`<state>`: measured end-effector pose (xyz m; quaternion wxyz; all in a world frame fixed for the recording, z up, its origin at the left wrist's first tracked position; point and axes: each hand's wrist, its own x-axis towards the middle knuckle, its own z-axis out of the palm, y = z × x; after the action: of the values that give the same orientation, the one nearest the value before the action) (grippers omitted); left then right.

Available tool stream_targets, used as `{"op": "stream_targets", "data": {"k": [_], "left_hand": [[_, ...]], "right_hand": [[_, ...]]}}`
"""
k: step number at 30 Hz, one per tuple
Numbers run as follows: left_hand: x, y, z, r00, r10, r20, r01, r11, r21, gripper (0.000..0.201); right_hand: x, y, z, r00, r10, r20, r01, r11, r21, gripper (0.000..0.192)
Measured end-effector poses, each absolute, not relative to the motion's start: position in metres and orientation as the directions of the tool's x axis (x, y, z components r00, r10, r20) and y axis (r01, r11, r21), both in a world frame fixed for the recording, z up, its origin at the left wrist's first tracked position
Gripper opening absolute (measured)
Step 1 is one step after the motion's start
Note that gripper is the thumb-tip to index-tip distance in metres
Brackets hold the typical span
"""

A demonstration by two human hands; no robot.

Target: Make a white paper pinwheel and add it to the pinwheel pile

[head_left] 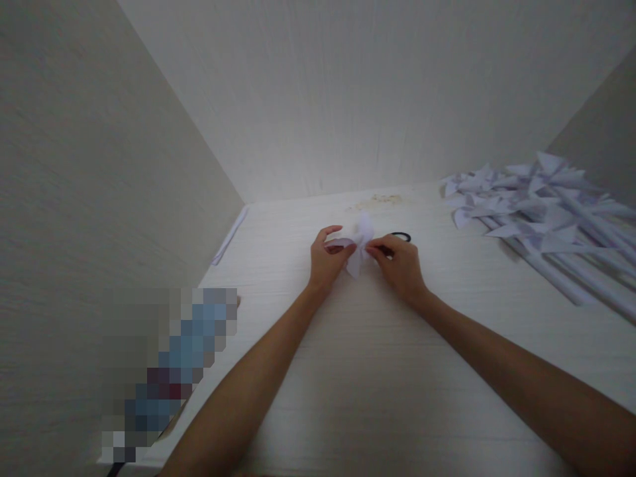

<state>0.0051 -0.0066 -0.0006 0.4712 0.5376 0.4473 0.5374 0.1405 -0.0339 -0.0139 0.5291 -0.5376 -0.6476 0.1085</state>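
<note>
Both of my hands meet over the middle of a white table (pixel 377 371). My left hand (pixel 325 262) pinches the left side of a small folded white paper piece (pixel 361 244). On the paper's right side my right hand (pixel 400 265) grips it with thumb and fingers. The paper stands slightly above the tabletop between the fingertips. A thin black loop (pixel 401 236), like a hair tie, lies on the table just behind my right hand.
A pile of several white paper pinwheels on rolled paper sticks (pixel 541 212) fills the right side of the table. A narrow white strip (pixel 229 236) lies along the left wall. White walls enclose the table at left, back and right. A blurred patch covers the lower left.
</note>
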Motion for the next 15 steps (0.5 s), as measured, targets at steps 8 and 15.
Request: {"op": "stream_targets", "data": {"k": [8,15], "left_hand": [[0.0063,-0.0066,-0.0027,0.030,0.992,0.126,-0.065,-0.124,0.990,0.033],[0.0054,-0.0030,-0.0070,-0.026,0.983,0.183,0.028,-0.182,0.983,0.022]], "right_hand": [[0.1422,-0.0292,-0.0158,0.233,0.852,0.468,0.495,0.311,-0.812,0.009],[0.1455,-0.0279,-0.0157,0.222,0.881,0.418,0.449,0.289,-0.846,0.011]]}}
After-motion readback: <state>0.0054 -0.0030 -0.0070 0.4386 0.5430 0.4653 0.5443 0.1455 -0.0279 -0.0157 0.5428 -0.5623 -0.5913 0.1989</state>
